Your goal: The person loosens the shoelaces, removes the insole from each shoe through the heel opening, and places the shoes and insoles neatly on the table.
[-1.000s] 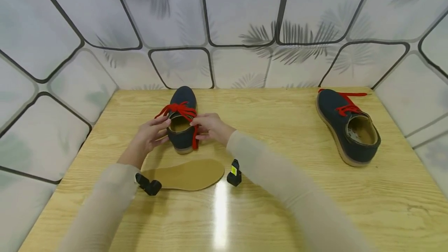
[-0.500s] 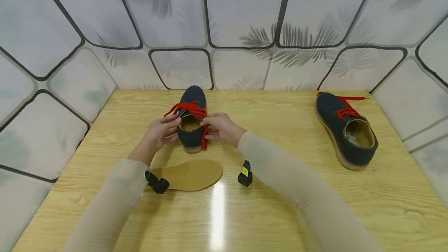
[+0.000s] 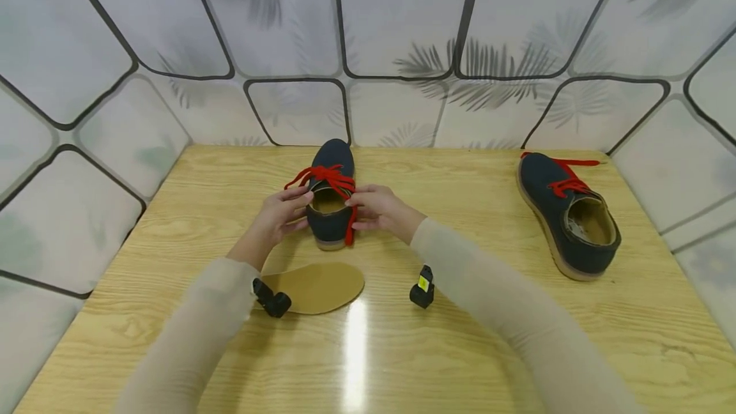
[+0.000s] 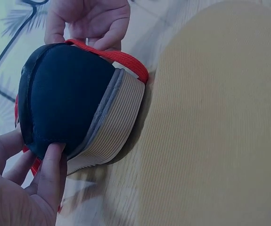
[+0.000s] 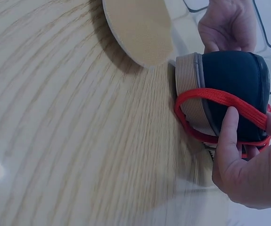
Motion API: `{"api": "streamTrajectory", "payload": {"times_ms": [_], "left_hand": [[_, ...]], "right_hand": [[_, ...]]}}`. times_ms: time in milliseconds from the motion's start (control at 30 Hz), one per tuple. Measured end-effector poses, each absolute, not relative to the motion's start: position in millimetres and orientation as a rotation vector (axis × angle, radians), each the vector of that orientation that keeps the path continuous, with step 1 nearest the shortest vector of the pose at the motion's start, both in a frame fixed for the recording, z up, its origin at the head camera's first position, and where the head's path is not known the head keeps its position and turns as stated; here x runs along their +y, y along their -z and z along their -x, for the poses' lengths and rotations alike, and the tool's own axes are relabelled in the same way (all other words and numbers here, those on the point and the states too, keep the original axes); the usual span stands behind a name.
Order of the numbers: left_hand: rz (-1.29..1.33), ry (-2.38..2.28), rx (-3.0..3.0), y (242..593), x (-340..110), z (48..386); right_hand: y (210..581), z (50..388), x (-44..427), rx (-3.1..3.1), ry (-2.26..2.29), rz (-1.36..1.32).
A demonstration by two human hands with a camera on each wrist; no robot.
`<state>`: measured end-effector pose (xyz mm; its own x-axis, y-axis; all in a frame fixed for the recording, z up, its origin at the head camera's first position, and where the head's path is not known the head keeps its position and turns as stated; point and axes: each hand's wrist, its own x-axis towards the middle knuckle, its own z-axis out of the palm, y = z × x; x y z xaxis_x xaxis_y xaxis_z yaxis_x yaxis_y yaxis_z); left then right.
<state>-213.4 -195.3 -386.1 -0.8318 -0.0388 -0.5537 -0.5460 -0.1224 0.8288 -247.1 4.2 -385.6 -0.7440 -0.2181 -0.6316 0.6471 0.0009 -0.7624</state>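
Note:
A navy shoe with red laces stands on the table, toe pointing away. My left hand holds its left side, with the thumb at the collar. On the opposite side, my right hand grips the collar, its thumb at the rim, beside a hanging lace loop. In the right wrist view that red lace runs under the fingers along the heel. A tan insole lies flat just in front of the heel, its left end hidden behind the left wrist camera.
A matching navy shoe with red laces stands at the right of the wooden table, angled. A patterned white wall rises behind the table's back edge. Black cameras sit at both wrists.
Both hands have moved the shoe to the right along the table, keeping their hold on it. The insole and the other shoe stay where they were; the view shifted slightly.

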Motion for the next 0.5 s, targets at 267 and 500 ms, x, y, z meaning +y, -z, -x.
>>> {"api": "streamTrajectory", "payload": {"times_ms": [267, 500], "left_hand": [[0.622, -1.989, 1.827, 389.6, -175.3, 217.1], [0.562, -1.955, 1.903, 390.2, -153.6, 218.9]], "right_hand": [[384.4, 242.2, 25.3, 1.677, 1.802, -0.465], [383.3, 236.1, 46.1, 1.717, 1.825, -0.454]]}}
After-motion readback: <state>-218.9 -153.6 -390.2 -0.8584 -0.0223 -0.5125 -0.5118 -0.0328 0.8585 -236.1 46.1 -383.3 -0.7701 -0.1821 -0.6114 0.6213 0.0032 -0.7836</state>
